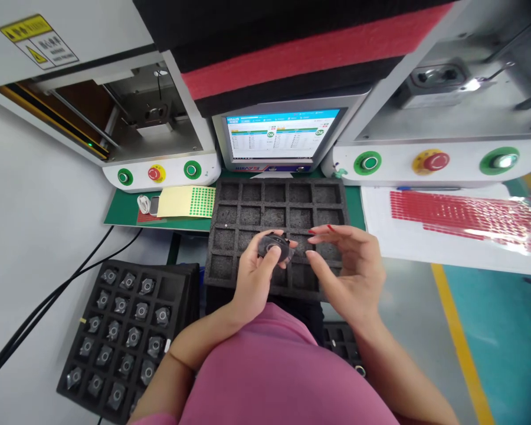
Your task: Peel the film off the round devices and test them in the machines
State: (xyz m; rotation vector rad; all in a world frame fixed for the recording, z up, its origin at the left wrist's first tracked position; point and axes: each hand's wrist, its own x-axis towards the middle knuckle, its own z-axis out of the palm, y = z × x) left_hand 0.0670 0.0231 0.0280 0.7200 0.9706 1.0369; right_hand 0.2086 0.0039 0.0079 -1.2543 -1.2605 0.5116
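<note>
My left hand (257, 274) grips a small black round part (275, 247), thumb on its top face and fingers around its far side. To its right, my right hand (351, 268) has fingers and thumb apart, with nothing between them. Something red shows at the tips of two of its fingers. Both hands are over the near half of a black foam tray (274, 217), whose visible compartments look bare apart from a tiny white speck in one at the left.
Another foam tray (110, 313) with several wrapped parts sits lower left. Two white machines with green and red buttons flank a monitor (283, 139). Green dot stickers (202, 202) lie left, red sticker sheets (451, 218) right. Black cables (62, 289) hang at left.
</note>
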